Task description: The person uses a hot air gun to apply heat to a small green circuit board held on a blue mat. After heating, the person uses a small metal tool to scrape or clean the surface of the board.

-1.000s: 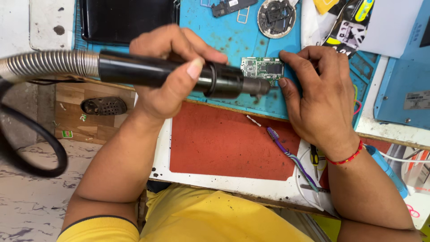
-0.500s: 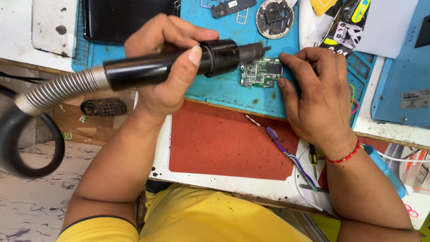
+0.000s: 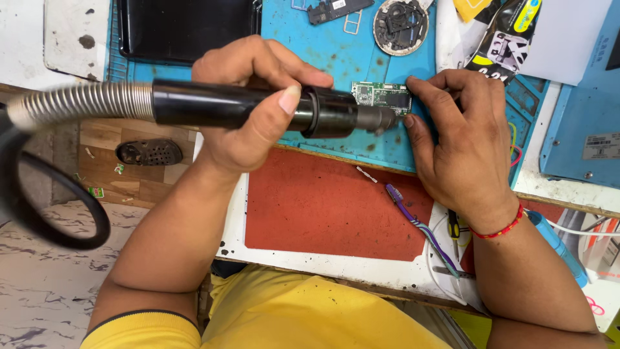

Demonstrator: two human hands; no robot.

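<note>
While the left hand [image 3: 248,110] wraps its fingers tight round the black hot-air wand [image 3: 258,108], nozzle aimed right, the small green circuit board [image 3: 382,97] lies on the blue mat [image 3: 336,52], right hand [image 3: 462,139] fingertips pinning its edge so it can't slide.

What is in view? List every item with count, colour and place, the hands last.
hot-air wand: one, black with a silver ribbed hose, held across the mat, nozzle at the board
circuit board: one, green, on the blue mat
blue mat: one, at the top centre
red mat: one, near the table edge
round part: one, dark grey, on the blue mat
tweezers: one, purple-handled, on the red mat
sandal: one, dark, on the floor
left hand: grips the wand
right hand: steadies the board
</note>
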